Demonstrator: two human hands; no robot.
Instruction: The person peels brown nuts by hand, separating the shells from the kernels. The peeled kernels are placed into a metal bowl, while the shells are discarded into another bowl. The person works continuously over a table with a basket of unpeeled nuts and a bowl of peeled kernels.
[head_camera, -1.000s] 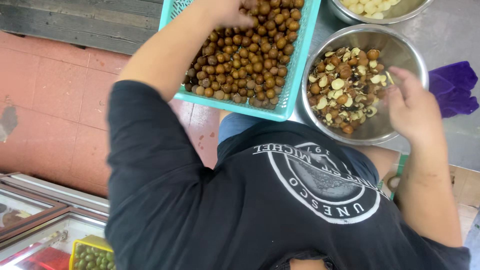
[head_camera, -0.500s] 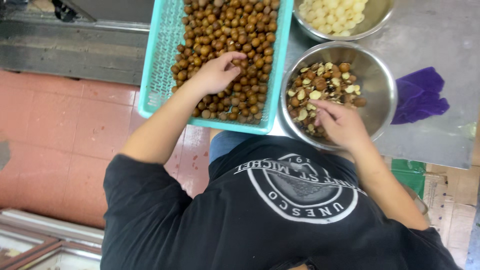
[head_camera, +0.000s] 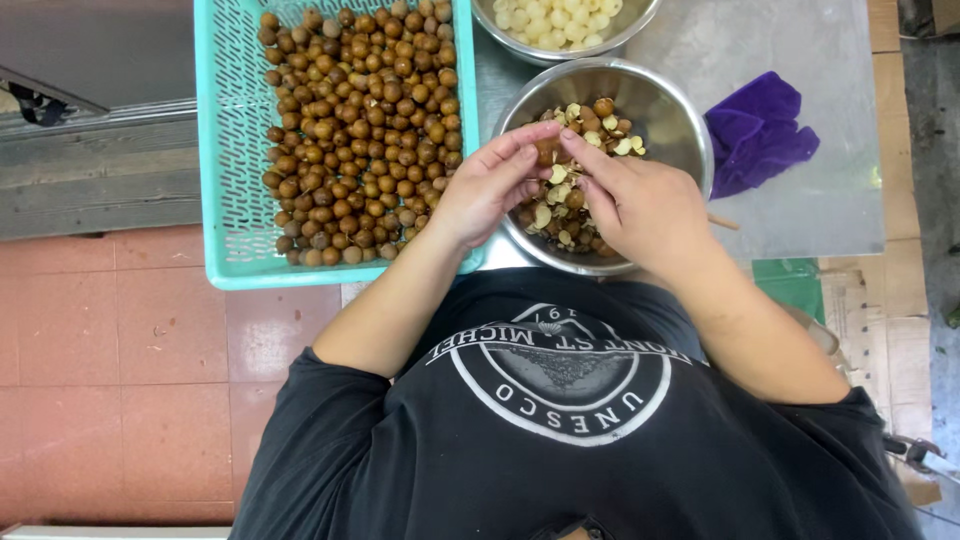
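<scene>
Both hands now met over round steel bowl (head_camera: 680, 120), centre frame; left hand (head_camera: 490, 185) left teal plastic basket (head_camera: 225, 200). Fingers (head_camera: 575, 150) of both hands pinch small round brown nut (head_camera: 547, 152); long axis unclear. Grey worktop (head_camera: 800, 40), red floor tiles (head_camera: 110, 380) lower left.

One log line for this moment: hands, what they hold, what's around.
left hand + right hand: together pinching one brown nut | over steel bowl of shells | turquoise basket of nuts left | bowl of pale kernels behind
</scene>
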